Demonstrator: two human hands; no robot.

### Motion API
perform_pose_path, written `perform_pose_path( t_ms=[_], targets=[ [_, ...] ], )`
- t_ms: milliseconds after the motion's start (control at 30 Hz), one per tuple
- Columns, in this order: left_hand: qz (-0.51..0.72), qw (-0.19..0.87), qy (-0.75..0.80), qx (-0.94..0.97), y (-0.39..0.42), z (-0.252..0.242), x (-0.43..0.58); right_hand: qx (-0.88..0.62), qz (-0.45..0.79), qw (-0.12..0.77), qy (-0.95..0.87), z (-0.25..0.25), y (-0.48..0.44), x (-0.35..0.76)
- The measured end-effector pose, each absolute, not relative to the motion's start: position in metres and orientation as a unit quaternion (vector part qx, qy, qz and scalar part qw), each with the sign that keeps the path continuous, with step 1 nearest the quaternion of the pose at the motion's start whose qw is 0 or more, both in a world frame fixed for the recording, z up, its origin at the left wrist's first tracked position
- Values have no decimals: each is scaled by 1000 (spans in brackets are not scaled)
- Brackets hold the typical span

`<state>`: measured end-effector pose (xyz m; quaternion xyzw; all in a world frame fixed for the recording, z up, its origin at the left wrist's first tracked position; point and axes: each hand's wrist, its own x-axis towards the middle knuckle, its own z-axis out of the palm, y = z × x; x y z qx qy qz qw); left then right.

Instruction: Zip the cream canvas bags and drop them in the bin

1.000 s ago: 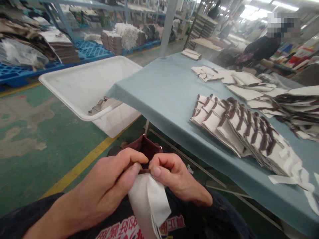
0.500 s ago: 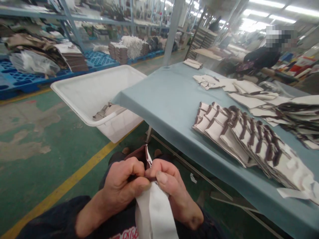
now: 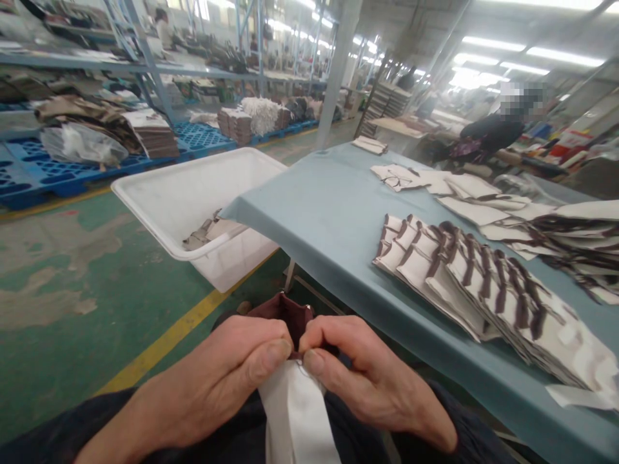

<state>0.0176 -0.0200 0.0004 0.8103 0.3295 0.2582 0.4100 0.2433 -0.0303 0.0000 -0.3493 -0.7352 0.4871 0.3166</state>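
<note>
A fabric piece (image 3: 300, 412), white outside with a dark maroon inner side, hangs upright in front of my body. My left hand (image 3: 242, 367) pinches its upper edge from the left, thumb on the white face. From the right, my right hand (image 3: 353, 367) pinches the same edge, its thumb close to the other thumb. Beyond the fingers the maroon part (image 3: 285, 309) spreads open like a pouch. My fingertips hide the exact spot where the edge is held.
To the right stands a table with a blue-grey cover (image 3: 309, 193). Overlapping white pieces with dark edges (image 3: 464, 277) lie on it, with glasses (image 3: 399, 180) farther back. A white bin (image 3: 193, 187) holds some fabric. Behind it are blue pallets (image 3: 193, 138); a person (image 3: 493, 129) is at far right.
The maroon part has opened wider beyond my hands. My forearms have spread outward, and both hands still pinch the edge. The camera view has tilted up slightly.
</note>
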Motion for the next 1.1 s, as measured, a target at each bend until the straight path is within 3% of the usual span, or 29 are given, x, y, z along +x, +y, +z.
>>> perform_pose_path(
  t_ms=[167, 300, 767, 967, 1100],
  targets=[
    [178, 395, 344, 833, -17, 20, 11, -344, 459, 317, -756, -3, -28, 244],
    [210, 389, 344, 828, -22, 14, 10, -341, 475, 325, -744, -1, -31, 243],
    [240, 537, 375, 716, -26, -21, 9, -320, 516, 361, -708, -34, -31, 229],
    [221, 542, 363, 725, -23, -25, 6, -307, 430, 385, -757, -27, -35, 229],
    [241, 485, 378, 751, -28, -25, 1, -301, 427, 386, -760, -25, -35, 227]
  ],
)
